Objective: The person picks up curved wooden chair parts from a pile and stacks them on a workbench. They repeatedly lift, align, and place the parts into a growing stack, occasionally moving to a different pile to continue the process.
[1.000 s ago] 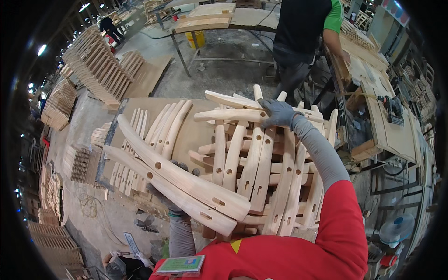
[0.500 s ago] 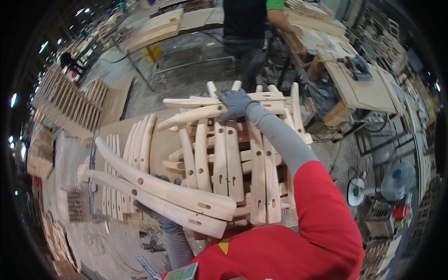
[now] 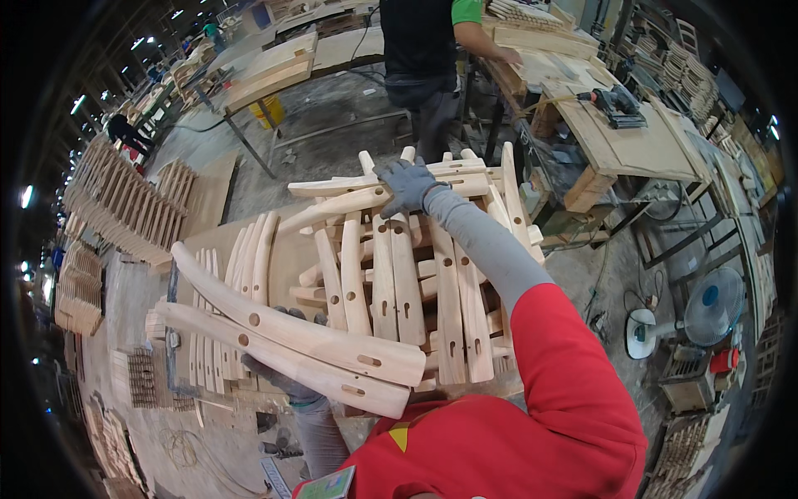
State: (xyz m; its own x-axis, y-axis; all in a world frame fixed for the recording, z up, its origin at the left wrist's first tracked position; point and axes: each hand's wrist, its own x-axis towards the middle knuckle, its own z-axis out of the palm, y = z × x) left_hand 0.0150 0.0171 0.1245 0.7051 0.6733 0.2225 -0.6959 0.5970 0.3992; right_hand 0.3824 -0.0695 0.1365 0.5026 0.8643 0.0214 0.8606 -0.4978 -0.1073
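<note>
Your left hand (image 3: 283,381) grips a slat pair (image 3: 324,335) slanting down rightward, nearer you than the crosswise slats (image 3: 337,205) under your spread right hand (image 3: 407,186).

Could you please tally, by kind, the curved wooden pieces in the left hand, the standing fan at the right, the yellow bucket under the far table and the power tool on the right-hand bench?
Curved wooden pieces in the left hand: 2
Standing fan: 1
Yellow bucket: 1
Power tool: 1
Total: 5
</note>
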